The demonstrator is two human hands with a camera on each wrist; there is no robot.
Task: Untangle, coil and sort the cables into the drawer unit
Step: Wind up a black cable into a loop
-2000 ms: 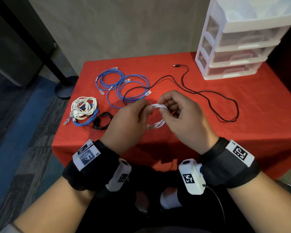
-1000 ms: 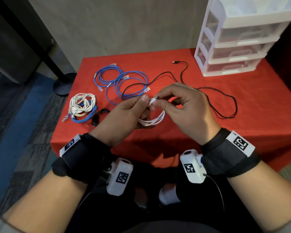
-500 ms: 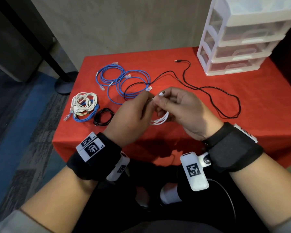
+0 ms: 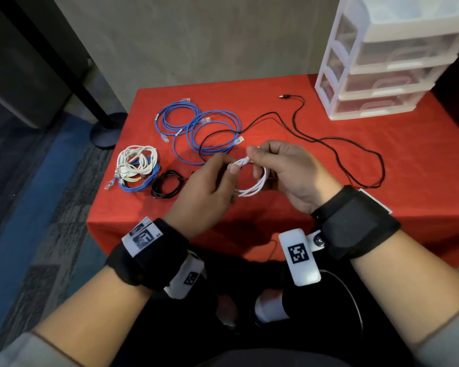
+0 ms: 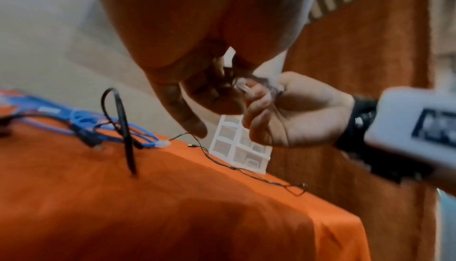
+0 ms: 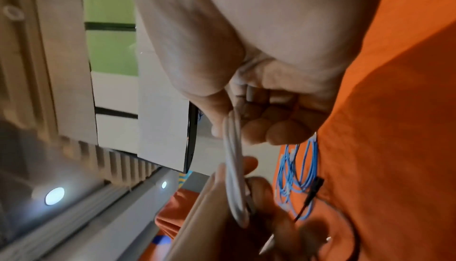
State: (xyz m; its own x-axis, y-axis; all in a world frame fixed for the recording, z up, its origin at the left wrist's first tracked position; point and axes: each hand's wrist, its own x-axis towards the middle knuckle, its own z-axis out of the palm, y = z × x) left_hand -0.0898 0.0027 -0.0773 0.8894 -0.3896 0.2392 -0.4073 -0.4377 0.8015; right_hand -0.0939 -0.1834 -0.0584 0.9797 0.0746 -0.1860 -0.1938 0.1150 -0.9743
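Both hands hold a small coil of white cable [image 4: 252,187] above the near part of the red table [image 4: 316,213]. My left hand [image 4: 210,181] pinches the left side of the coil. My right hand [image 4: 284,165] pinches the wound top of the coil between thumb and forefinger. In the right wrist view the white cable [image 6: 234,177] runs down from my right fingers [image 6: 271,128] to the left hand below. The white drawer unit [image 4: 382,75] stands at the far right corner, all its drawers shut.
Blue network cables [image 4: 204,128] lie coiled at the far left. A long black cable [image 4: 329,141] snakes across the middle to the right. At the left edge sit a white and blue bundle [image 4: 135,168] and a small black coil [image 4: 167,184].
The hands stay together over the table's near edge, turning the white coil. The loose plug end seen sticking up a second ago is now tucked under my right thumb.
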